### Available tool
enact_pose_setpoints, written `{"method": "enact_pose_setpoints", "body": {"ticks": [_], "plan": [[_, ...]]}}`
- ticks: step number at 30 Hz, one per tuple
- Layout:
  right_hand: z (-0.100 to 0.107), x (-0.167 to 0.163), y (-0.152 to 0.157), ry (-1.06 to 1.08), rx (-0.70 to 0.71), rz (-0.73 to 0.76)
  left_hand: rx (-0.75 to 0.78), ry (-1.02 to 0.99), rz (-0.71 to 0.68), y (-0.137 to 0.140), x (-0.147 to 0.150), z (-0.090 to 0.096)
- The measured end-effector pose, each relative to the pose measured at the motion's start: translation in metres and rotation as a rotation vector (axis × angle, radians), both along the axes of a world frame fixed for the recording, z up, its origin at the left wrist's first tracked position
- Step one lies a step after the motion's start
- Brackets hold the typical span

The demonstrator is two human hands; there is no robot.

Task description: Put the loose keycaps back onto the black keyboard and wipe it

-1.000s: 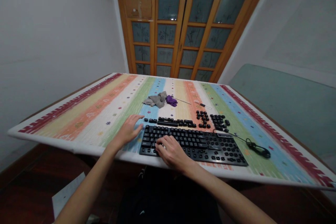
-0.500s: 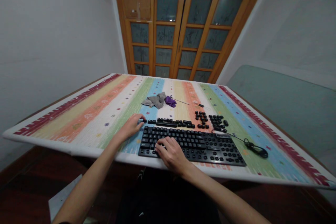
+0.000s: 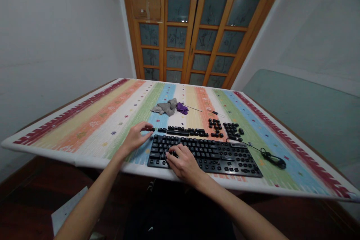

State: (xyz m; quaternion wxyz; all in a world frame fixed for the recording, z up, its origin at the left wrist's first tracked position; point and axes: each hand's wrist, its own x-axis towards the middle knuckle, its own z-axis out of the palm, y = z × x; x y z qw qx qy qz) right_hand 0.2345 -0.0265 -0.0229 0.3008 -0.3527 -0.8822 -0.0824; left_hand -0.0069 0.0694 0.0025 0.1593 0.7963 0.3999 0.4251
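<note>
A black keyboard [image 3: 213, 167] lies along the near table edge, with caps on its left and middle keys and many bare key posts on its right. My left hand [image 3: 135, 138] is beyond its upper left corner, thumb and forefinger tips closed on a small black keycap [image 3: 153, 129] at the tabletop. Over the keyboard's lower left rests my right hand [image 3: 182, 162], fingers curled and pressed together at the keys; what they hold, if anything, is hidden. A row of loose keycaps [image 3: 199, 132] lies just behind the keyboard, including a long bar-shaped cap [image 3: 177, 132].
More loose keycaps [image 3: 231, 131] sit in groups at the back right. The coiled cable [image 3: 277, 162] lies right of the keyboard. Farther back are a grey cloth [image 3: 168, 108], a purple cloth [image 3: 182, 108], a thin rod [image 3: 194, 108] and a small black-handled tool [image 3: 215, 113].
My left hand has drawn slightly left, its thumb and forefinger bowed farther apart behind the tips, and the keycap sits a little farther left. My right hand has barely moved.
</note>
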Motion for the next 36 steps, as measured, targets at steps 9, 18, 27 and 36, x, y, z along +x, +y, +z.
{"method": "enact_pose_setpoints", "body": {"ticks": [9,18,27,36], "plan": [[-0.001,-0.008,-0.002,-0.017,0.026,-0.057,0.141,0.045,-0.198,-0.079,-0.012,-0.008],[-0.011,-0.009,-0.007,-0.003,0.041,-0.091,0.188,0.074,-0.245,-0.092,-0.007,-0.010],[0.013,-0.005,0.006,0.124,-0.082,-0.018,0.187,0.078,-0.260,-0.093,-0.010,-0.012],[0.041,-0.022,0.094,-0.057,-0.210,-0.133,0.267,0.108,-0.229,-0.095,-0.007,-0.011]]}}
